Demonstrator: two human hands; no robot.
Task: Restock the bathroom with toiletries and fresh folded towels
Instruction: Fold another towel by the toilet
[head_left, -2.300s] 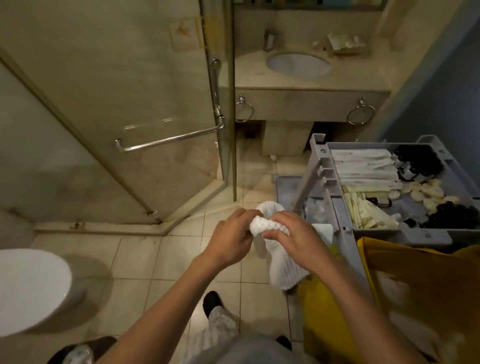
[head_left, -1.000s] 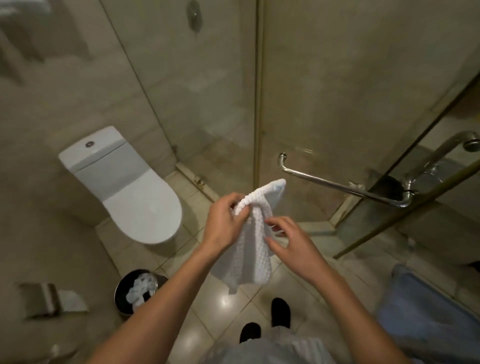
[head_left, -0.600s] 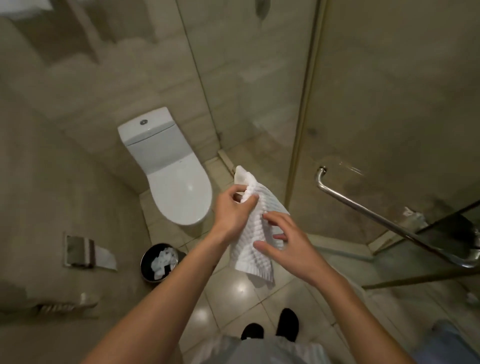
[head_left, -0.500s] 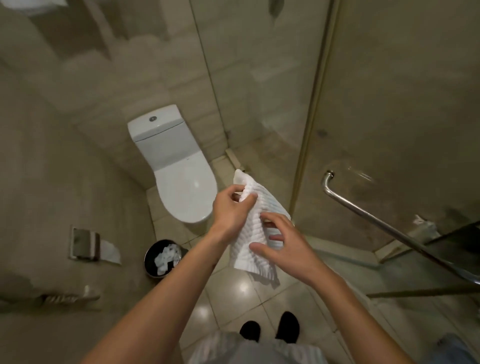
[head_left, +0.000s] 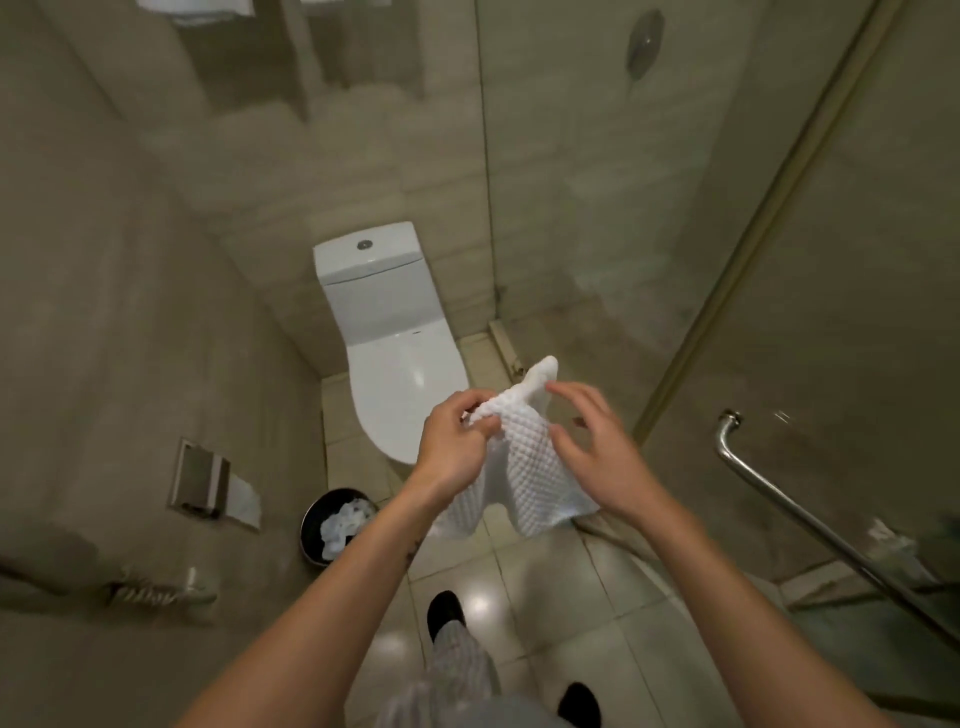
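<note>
The whole thing turns on which end of the towel (head_left: 524, 467) is free. The left hand (head_left: 452, 447) has the top edge bunched in a pinch, with fingers and thumb curled round the cloth. It holds the towel in the air right in front of the toilet (head_left: 400, 384) bowl, resting on nothing.

From that pinch the towel hangs down and back toward the person. Its long axis runs roughly from the toilet end to the person's end, and the lower part sags into two loose lobes. One corner pokes up on the toilet side of the pinch, just beside the fingertips of the right hand (head_left: 597, 452). That hand holds nothing: its fingers are spread wide and relaxed, and the thumb is at the towel's right edge, touching or just off it, can't tell.

It's clearly the nearer hand to the free corner, so my guess is it should catch that corner and pull the cloth flat for a fold. The risk is the waffle cloth slipping out of a one-hand pinch.

Surface-wise there's only glossy tile floor (head_left: 545, 613) under the towel, so nothing to fold on. The room is tight:
- a bin (head_left: 311, 551) with white waste, left of the toilet's front
- a paper holder (head_left: 200, 486) on the wall, further left
- shower glass (head_left: 597, 208) right of the toilet, with a metal handle (head_left: 779, 500) well off to that side
</note>
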